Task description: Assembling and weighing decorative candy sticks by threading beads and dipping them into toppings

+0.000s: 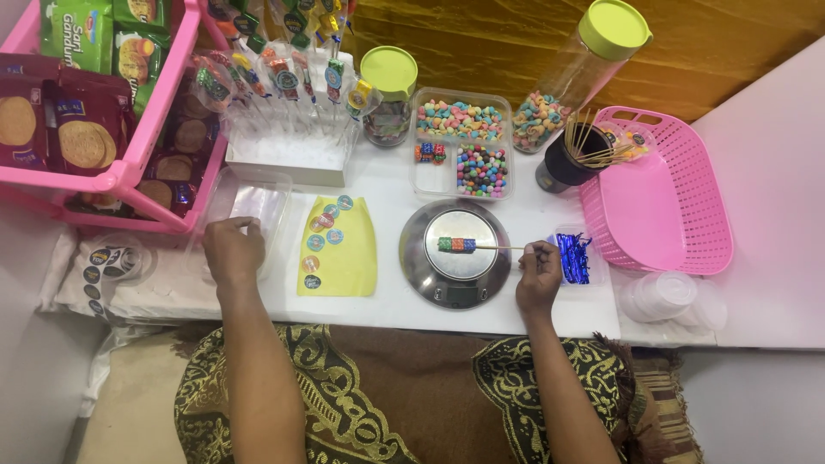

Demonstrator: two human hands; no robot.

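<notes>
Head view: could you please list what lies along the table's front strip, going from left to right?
Roll of round stickers → left hand → yellow sticker sheet → round kitchen scale → right hand → blue foil twist ties → pink basket

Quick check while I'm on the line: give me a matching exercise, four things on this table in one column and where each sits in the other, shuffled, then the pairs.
Things:
1. candy skewer
2. pink basket
3. sheet of round stickers
4. blue foil ties

Places:
A. between the clear bag tray and the scale
B. far right of the table
C. lying across the round scale, stick end in the right hand
D. in a small clear box just right of the right hand

Pairs: 1-C, 2-B, 3-A, 4-D
</notes>
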